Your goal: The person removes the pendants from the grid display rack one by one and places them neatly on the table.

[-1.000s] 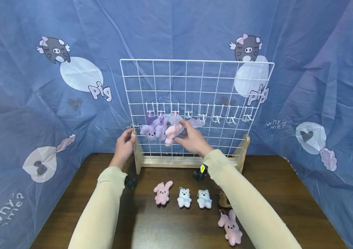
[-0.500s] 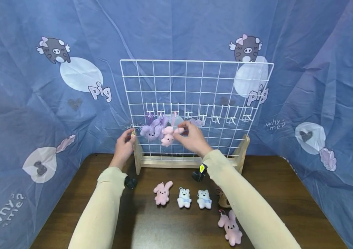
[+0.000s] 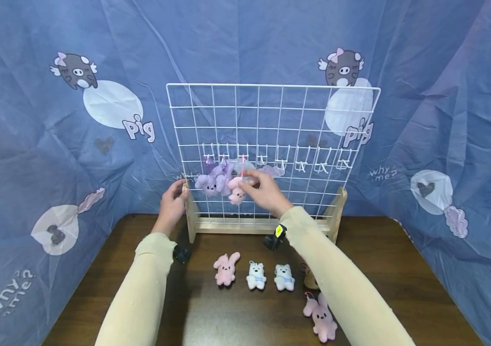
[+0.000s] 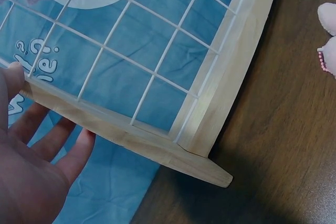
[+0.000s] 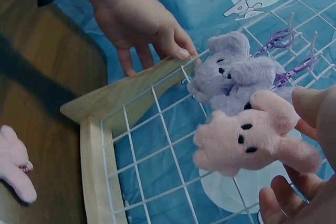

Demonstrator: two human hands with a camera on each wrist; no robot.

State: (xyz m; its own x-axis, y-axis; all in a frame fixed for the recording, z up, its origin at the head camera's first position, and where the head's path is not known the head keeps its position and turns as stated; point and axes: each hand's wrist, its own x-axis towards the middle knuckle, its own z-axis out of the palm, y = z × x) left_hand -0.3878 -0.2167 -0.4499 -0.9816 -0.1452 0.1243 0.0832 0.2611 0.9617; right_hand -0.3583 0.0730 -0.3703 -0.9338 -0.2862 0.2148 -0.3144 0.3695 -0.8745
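My left hand (image 3: 173, 202) grips the left wooden post (image 4: 105, 127) of a white wire grid rack (image 3: 271, 115), thumb on one side and fingers on the other. At the grid, my right hand (image 3: 267, 192) pinches a pink bunny plush keychain (image 5: 241, 140) near its ears. Its pink strap (image 3: 243, 166) runs up to the third hook from the left. Two purple plush keychains (image 3: 211, 184) hang just left of it on their own hooks, partly overlapping. In the right wrist view, my thumb (image 5: 315, 108) lies above the pink plush, with several fingers below.
More hooks (image 3: 300, 166) run along the grid to the right. On the brown table (image 3: 211, 317) lie two pink bunny plushes (image 3: 226, 270), two white bear plushes (image 3: 256, 275) and a brown plush (image 3: 310, 278) partly behind my right sleeve. A blue printed cloth (image 3: 271, 38) hangs behind.
The held pink plush tilted left, then swung back to hang more upright. My right hand shifted slightly left around it. My left hand stays on the post.
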